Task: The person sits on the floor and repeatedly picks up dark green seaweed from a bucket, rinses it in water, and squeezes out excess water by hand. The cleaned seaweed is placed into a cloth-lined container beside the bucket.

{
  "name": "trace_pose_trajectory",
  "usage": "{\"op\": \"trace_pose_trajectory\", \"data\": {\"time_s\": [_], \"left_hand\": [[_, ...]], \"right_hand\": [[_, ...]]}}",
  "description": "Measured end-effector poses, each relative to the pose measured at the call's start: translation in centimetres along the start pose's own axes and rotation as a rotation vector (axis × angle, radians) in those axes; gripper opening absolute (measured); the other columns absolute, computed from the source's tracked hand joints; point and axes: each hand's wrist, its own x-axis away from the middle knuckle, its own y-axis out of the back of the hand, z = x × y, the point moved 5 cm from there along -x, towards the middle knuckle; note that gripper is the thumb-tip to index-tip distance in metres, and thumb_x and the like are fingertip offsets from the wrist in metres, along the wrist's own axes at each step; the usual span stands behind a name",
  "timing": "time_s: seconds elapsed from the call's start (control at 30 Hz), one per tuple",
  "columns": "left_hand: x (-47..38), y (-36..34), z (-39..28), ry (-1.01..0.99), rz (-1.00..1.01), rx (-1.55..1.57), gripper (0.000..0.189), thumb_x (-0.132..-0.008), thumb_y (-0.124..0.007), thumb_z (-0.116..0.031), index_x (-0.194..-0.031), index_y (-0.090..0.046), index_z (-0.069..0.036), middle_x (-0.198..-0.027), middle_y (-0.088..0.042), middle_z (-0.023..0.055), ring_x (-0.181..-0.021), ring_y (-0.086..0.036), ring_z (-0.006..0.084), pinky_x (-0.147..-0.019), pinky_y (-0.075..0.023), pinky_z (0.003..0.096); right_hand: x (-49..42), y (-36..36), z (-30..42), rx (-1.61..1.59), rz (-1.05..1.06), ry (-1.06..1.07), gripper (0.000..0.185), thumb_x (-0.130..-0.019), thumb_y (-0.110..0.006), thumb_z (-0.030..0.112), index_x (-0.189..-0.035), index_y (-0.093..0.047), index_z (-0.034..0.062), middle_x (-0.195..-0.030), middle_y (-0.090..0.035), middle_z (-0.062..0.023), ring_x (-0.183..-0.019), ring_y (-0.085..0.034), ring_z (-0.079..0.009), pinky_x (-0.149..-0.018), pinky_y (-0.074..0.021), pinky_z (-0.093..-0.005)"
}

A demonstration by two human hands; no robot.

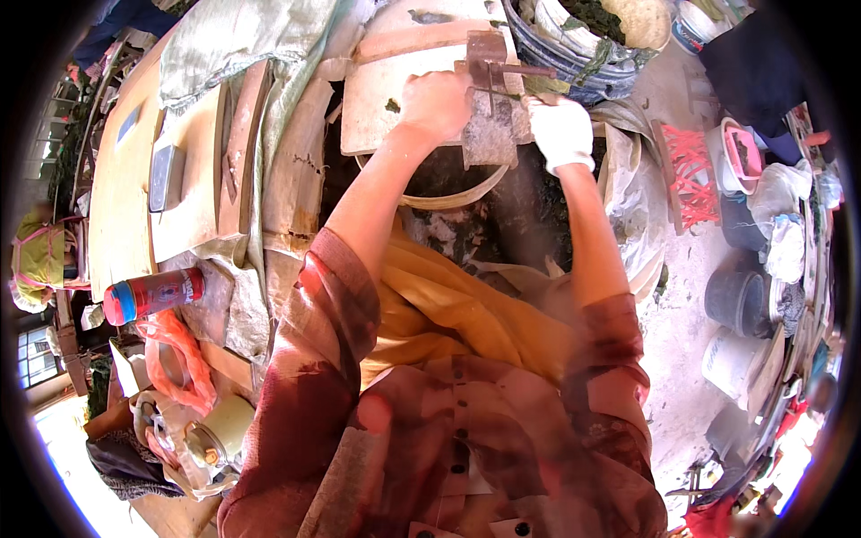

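A worn board (377,121) lies before me with a rusty metal fixture (485,50) and a rough grey block (490,138) on it. My left hand (437,104), bare and closed like a fist, is at the left side of the fixture; what lies within its fingers is hidden. My right hand (562,131), in a white glove, has its fingers curled at the right end of a thin dark strip that crosses the fixture; its exact hold is hidden. A small dark green scrap (392,105) lies on the board, left of my left hand.
Below the board's edge is a round rim (457,200). A basin (609,84) with dark green leafy material stands at upper right. A red bottle (155,296) and a metal box (166,178) are at left. Buckets (734,302) line the right; other people are at the edges.
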Motion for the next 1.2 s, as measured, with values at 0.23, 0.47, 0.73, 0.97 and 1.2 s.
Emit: {"op": "trace_pose_trajectory", "data": {"time_s": [0.23,0.47,0.73,0.97,1.2], "left_hand": [[0.7,-1.9,3.5,0.123,0.235,-0.096,0.032,-0.085,-0.051,-0.028,-0.099,-0.066,-0.004,-0.1,-0.064,0.0142,-0.097,-0.06,0.0322,-0.088,-0.0412,0.0453],[2.4,4.1,-1.7,-0.002,-0.08,0.024,0.039,-0.086,-0.053,-0.036,-0.112,-0.059,-0.008,-0.104,-0.061,0.015,-0.095,-0.059,0.0334,-0.089,-0.0428,0.0422],[2.7,5.5,-1.9,-0.011,-0.058,0.222,0.035,-0.086,-0.053,-0.039,-0.093,-0.064,-0.007,-0.091,-0.065,0.0163,-0.088,-0.062,0.0322,-0.082,-0.0452,0.0436],[3.2,5.5,-1.6,0.001,-0.062,0.284,0.033,-0.087,-0.051,-0.039,-0.095,-0.066,-0.011,-0.089,-0.066,0.0142,-0.09,-0.062,0.0317,-0.081,-0.0474,0.0415],[3.6,5.0,-3.0,-0.077,-0.087,0.329,0.031,-0.086,-0.053,-0.038,-0.088,-0.067,-0.01,-0.085,-0.066,0.0149,-0.086,-0.062,0.0333,-0.079,-0.0479,0.0415]], "right_hand": [[0.8,1.5,-1.0,0.247,0.243,-0.241,0.038,-0.08,-0.054,0.04,-0.088,-0.07,0.0063,-0.093,-0.065,-0.019,-0.092,-0.062,-0.0345,-0.08,-0.0482,-0.0412],[4.2,0.5,-1.2,-0.055,0.547,0.016,0.032,-0.083,-0.052,0.029,-0.07,-0.067,0.0044,-0.061,-0.063,-0.0109,-0.053,-0.057,-0.0193,-0.053,-0.0455,-0.0303],[-3.7,8.1,-6.6,-1.054,0.32,-0.48,0.047,-0.091,-0.043,0.044,-0.115,-0.055,0.0056,-0.1,-0.063,-0.0095,-0.059,-0.058,-0.0177,-0.051,-0.0482,-0.0314],[2.4,8.1,-12.0,-0.839,0.215,-0.547,0.036,-0.094,-0.042,0.034,-0.106,-0.063,0.0088,-0.092,-0.067,-0.0073,-0.062,-0.053,-0.0111,-0.054,-0.0416,-0.0237],[8.3,0.7,-16.1,-0.612,0.468,-0.66,0.032,-0.088,-0.047,0.029,-0.103,-0.063,0.0053,-0.081,-0.065,-0.0112,-0.046,-0.047,-0.0141,-0.041,-0.0365,-0.0264]]}}
